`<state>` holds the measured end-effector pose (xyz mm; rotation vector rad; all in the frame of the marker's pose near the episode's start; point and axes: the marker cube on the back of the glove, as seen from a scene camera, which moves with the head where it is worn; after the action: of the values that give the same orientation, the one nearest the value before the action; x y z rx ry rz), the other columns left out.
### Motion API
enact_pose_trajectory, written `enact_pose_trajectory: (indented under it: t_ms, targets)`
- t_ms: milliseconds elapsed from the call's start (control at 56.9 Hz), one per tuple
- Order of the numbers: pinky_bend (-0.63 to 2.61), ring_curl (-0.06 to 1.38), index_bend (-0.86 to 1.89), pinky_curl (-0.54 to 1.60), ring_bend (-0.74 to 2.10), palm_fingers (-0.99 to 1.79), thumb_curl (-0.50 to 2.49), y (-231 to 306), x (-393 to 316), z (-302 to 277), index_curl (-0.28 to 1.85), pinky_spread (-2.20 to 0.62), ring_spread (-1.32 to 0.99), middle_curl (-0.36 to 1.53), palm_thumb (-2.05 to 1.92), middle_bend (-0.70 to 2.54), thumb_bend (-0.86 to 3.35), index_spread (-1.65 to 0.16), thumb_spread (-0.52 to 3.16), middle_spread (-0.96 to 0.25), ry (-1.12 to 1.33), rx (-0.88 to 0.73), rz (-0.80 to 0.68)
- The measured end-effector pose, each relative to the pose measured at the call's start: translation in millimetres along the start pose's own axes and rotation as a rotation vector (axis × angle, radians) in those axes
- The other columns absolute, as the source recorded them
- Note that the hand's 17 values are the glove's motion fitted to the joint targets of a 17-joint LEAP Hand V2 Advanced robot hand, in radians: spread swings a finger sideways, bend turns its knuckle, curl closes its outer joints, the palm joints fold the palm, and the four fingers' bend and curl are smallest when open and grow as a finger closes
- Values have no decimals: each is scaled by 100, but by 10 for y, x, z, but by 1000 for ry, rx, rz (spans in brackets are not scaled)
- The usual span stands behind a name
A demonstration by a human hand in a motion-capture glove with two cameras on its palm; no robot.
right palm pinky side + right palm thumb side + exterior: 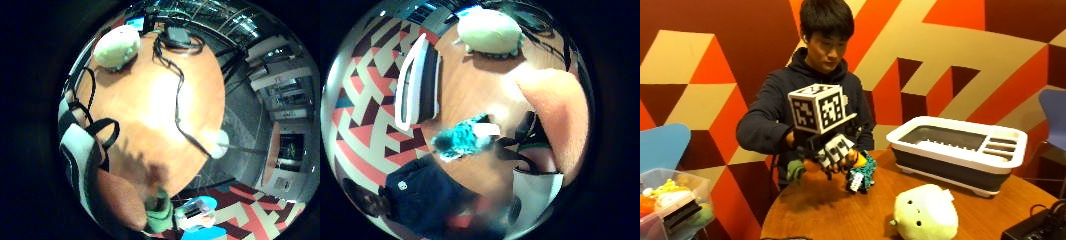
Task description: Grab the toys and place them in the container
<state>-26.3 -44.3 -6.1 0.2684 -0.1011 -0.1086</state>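
above the tabletop, a teal toy in the hand

over the round wooden tabletop (840,210), the gloved right hand (830,152) is raised in front of the person, its fingers curled around a teal plush toy (861,172) that hangs below the palm, clear of the wood. a second toy, a pale green round plush (923,212), lies on the tabletop near the front edge, well apart from the hand.

the step in hand looks like the carry to the container. to do it well, the toy should travel high enough to pass over the white rim, then be lowered into the main compartment before the fingers let go, not dropped from the edge.

the white and grey container (959,150) sits at the far side of the tabletop. its large compartment appears to hold no toys; the small side slots are too dark to judge.
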Motion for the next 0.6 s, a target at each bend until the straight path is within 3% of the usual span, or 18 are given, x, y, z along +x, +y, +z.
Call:
enact_pose_trajectory:
  t_ms: [176, 334, 597]
  targets:
    - [117, 63, 45, 54, 146, 115, 52, -97, -535, -547, 19, -41, -36, 73, 59, 108, 16, -27, 121, -30, -29, 92, -96]
    - [120, 65, 57, 57, 150, 111, 59, -225, -1311, -899, 25, -41, -35, 81, 59, 112, 13, -27, 114, -31, -172, 202, -275]
    - [125, 66, 66, 59, 152, 102, 69, -666, -2420, -844, 34, -41, -35, 89, 59, 113, 9, -27, 107, -32, -343, 243, -397]
